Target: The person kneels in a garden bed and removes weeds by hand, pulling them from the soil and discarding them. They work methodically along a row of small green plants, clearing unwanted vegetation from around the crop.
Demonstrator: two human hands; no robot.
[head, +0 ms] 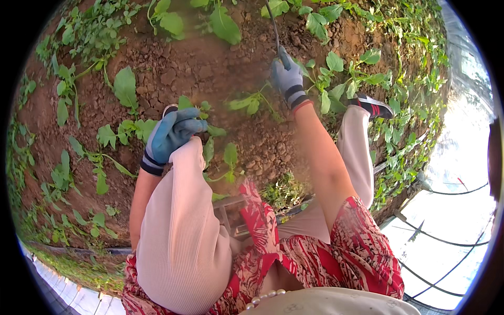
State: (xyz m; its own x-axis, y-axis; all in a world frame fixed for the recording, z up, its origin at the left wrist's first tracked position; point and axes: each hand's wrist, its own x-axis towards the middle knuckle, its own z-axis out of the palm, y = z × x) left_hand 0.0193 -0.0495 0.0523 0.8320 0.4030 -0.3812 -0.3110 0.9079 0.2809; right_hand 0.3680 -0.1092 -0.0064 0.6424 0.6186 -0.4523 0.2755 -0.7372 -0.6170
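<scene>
A blue-coated work glove with a dark striped cuff covers my left hand [170,133], which rests by the bent left knee, palm turned up, fingers loosely curled and nothing visible in them. My right hand [289,77], in a matching glove, is stretched forward over the soil and grips a thin dark rod [273,21]. The rod's far end runs out at the top edge, so what it belongs to is hidden. Just below and left of the right hand grows a small leafy plant [252,103]. Bare cracked soil [189,65] lies between the hands.
Broad-leaved seedlings [126,88] stand in the soil on the left, and denser greens [413,98] line the right. My right shoe [374,106] is planted beside plants. A dark hose or pipe [291,212] and a brown frame-like object [232,214] lie near my legs. Plastic sheeting [453,212] spreads at right.
</scene>
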